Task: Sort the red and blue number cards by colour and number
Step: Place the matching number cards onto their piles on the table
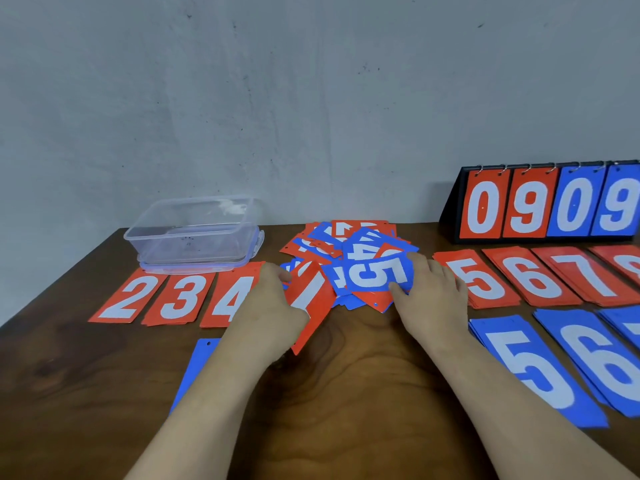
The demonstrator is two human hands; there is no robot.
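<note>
Head view: oblong cards, red or blue, with white digits. The left hand (273, 306) grips a red 1 card (311, 292) at the near edge of the mixed pile (346, 244). Its long axis runs away from the person, top farthest and leaning right. The right hand (429, 296) pinches the blue 5 card (377, 275) atop the pile, digit nearly upright

White numerals are printed on red cards (180, 299) and blue cards (530, 368) | desk (346, 393) is grained in dark brown swirls | box (194, 233) is seen clear, lid (194, 270) bluish | scoreboard (453, 206) is framed black | wall (277, 98) is mottled grey
</note>
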